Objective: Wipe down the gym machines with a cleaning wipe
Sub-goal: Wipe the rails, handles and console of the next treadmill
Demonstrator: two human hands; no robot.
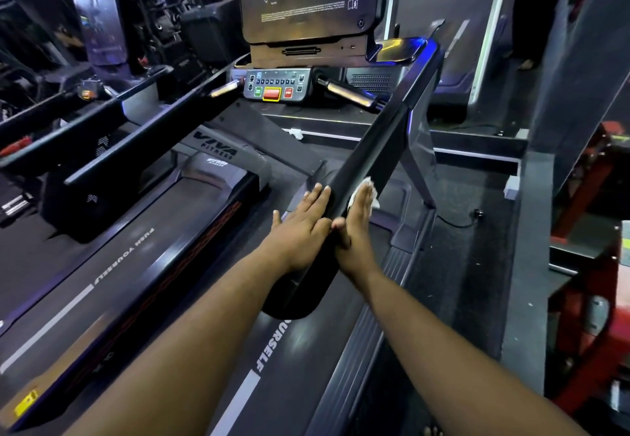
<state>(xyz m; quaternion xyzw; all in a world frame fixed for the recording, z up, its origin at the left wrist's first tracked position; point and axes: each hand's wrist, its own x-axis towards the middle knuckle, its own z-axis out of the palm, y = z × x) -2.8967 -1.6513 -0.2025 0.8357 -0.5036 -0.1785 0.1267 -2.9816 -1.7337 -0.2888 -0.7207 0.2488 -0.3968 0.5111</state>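
Pressure should stay even as the right hand (358, 220), fingers straight and together, slides the crumpled white wipe (370, 191) along the outer face of the black treadmill handrail (371, 149) toward twelve o'clock, while the left hand (303, 227), fingers straight, steadies the inner face.

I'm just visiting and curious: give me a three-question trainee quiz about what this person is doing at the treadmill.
1. True or false: the white wipe lies under the left hand.
2. Which part is being wiped? A) red stop button B) right side handrail C) running belt
3. Fill in: the right hand presses the wipe with ____ fingers.

Key: 1 false, it is under the right hand; 2 B; 3 straight.
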